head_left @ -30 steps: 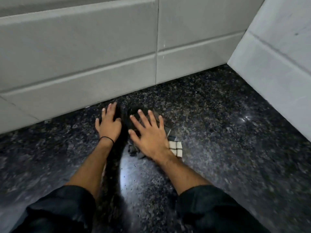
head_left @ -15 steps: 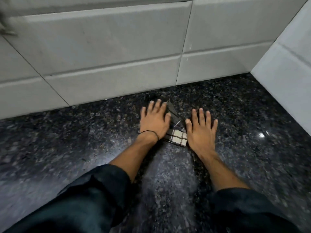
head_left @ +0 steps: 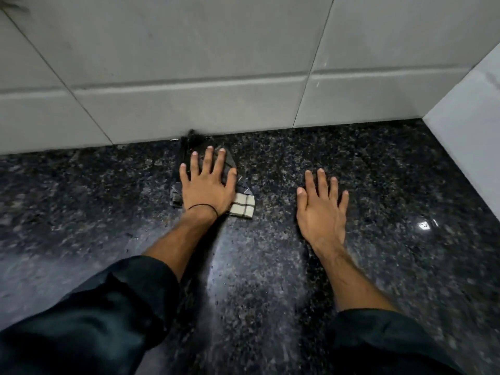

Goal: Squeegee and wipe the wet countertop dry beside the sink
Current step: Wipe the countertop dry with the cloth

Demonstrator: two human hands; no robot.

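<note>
A dark checked cloth [head_left: 243,208] with a pale corner lies flat on the black speckled granite countertop [head_left: 392,185], close to the back wall. My left hand [head_left: 207,185] presses down on the cloth with its fingers spread and straight. My right hand [head_left: 322,209] rests flat on the bare stone to the right of the cloth, apart from it, holding nothing. A streaked wet sheen runs along the counter between my forearms. No squeegee and no sink are in view.
Grey tiled wall [head_left: 189,77] rises right behind the cloth. A second tiled wall [head_left: 470,125] closes the counter at the right, forming a corner. A light glints on the stone at the right [head_left: 424,226].
My right hand has come off the cloth and moved to the right onto bare stone. My left hand has settled on the cloth, which now lies nearer the back wall.
</note>
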